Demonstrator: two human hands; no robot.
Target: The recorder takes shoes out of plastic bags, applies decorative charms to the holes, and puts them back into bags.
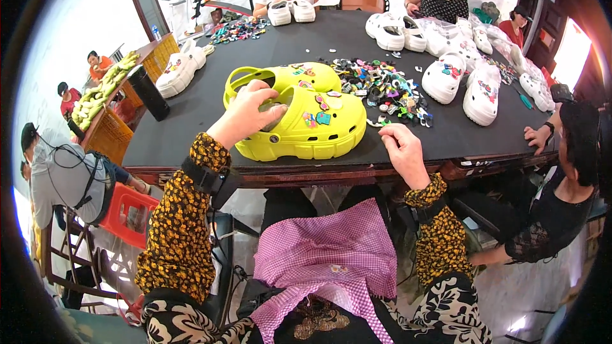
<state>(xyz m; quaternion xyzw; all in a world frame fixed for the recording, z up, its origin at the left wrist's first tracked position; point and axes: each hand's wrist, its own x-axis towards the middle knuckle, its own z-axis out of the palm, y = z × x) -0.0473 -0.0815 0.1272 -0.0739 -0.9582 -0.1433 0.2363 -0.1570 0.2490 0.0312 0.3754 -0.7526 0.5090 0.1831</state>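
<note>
Yellow-green clogs [331, 137] stand as a pair in the head view, one behind the other, at the near edge of the dark tabletop [191, 124], directly in front of the person. The near clog's long axis runs roughly left to right, its heel to the left and its toe to the right. The left hand [248, 114] is the nearer one, at the heel end, with its fingers curved over the foot opening and its thumb toward the upper; how firmly this grip holds the clog I cannot tell. The right hand [405, 153] is just beyond the toe, apart from the clog, its fingertips drawn in toward the thumb; whether that grip pinches something small cannot be made out. Colourful charms [324, 118] sit on the near clog's upper, and a loose heap of small pieces [389, 92] lies behind the toe, spreading rightward toward several white clogs [444, 78]. As for containers, yellow slatted crates [158, 60] stand at the left, beyond the tabletop, with long yellow-green items [95, 108] lying beside them; what the crates hold is hidden. A black cylinder [148, 93] stands upright nearby, its contents not visible.
</note>
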